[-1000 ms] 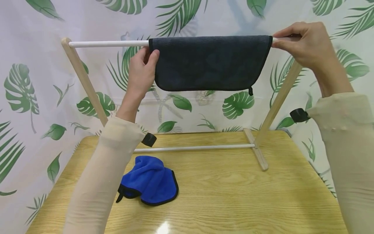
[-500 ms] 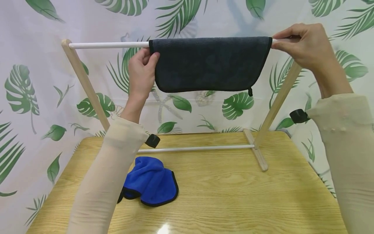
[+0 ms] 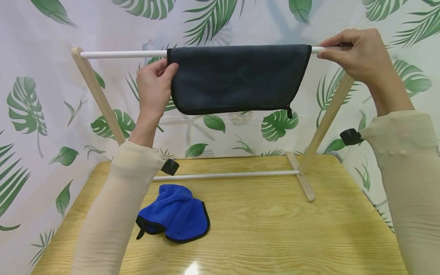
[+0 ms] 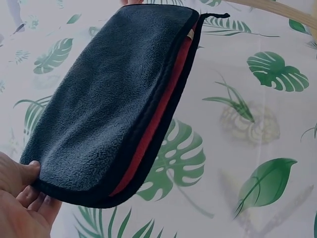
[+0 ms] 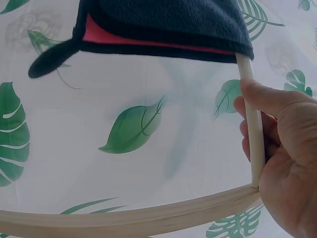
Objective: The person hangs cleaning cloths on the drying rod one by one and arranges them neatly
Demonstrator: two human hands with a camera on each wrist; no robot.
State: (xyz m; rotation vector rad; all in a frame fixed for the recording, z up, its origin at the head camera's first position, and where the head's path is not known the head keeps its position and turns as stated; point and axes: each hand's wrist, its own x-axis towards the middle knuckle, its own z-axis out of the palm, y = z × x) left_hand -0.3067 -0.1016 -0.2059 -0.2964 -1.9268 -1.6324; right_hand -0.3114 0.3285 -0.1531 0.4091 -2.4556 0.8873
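Note:
A dark grey towel [image 3: 237, 78] with black trim hangs folded over the white upper rod [image 3: 123, 54] of a rack. Its red inner side shows in both wrist views. My left hand [image 3: 152, 89] pinches the towel's left edge just below the rod, thumb in front. At the rod's right end, my right hand [image 3: 361, 55] grips the bare rod [image 5: 253, 119] between thumb and fingers, a short gap from the towel's right edge. On the table, a crumpled blue towel [image 3: 182, 214] with black edging lies below the left forearm.
Wooden posts [image 3: 99, 95] hold the rod at each side. A wooden foot [image 3: 302, 179] stands on the table [image 3: 275, 229] at right, joined by a white lower rod [image 3: 227, 175]. Behind hangs a leaf-patterned cloth [image 3: 213, 141].
My left hand has drawn the grey towel leftward along the rod, and its right edge has come away from the right hand. The right hand keeps its place on the rod.

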